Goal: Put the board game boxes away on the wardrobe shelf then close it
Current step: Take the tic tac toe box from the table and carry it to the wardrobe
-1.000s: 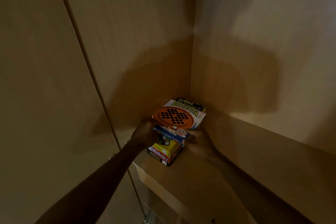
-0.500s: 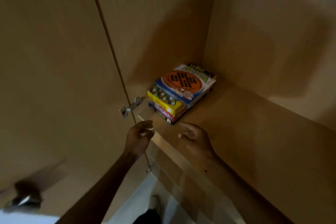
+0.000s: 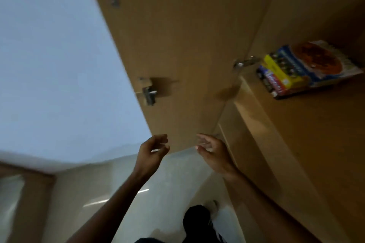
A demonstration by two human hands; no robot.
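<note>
Pale, matt wall [image 3: 49,65] fills the left side, smooth and featureless. Under it, in the low corner, is one brown wooden frame [image 3: 39,183], blurred. Glossy light floor [image 3: 118,183] runs along the bottom, with streaks of reflected light.

Next comes the wardrobe door [image 3: 177,35], one flat slab of tan wood-look laminate standing open. Near its free edge it carries one metal latch [image 3: 148,91], and one small round metal fitting [image 3: 114,3] higher up.

In front of the door's lower edge are two bare hands, side by side and apart. The left hand [image 3: 152,154] has its fingers loosely curled toward the thumb and holds nothing. The right hand [image 3: 214,154] has its fingers half bent and slack, and it is empty too. Whether either one touches the door cannot be told through the blur. Below them, one dark trouser leg [image 3: 197,221] shows over the floor.

One bright metal hinge [image 3: 244,63] sits where the door meets the carcass. To its right is the wardrobe shelf [image 3: 296,134], a thick board in the same tan laminate with a paler front edge.

The board game boxes [image 3: 308,67] lie on it in one flat stack near the hinge corner, well apart from both hands. They are thin cardboard rectangles — a white-and-blue lid with an orange disc on top, then a yellow one and a red-and-blue one below. At least three show, and blur hides the exact count.
</note>
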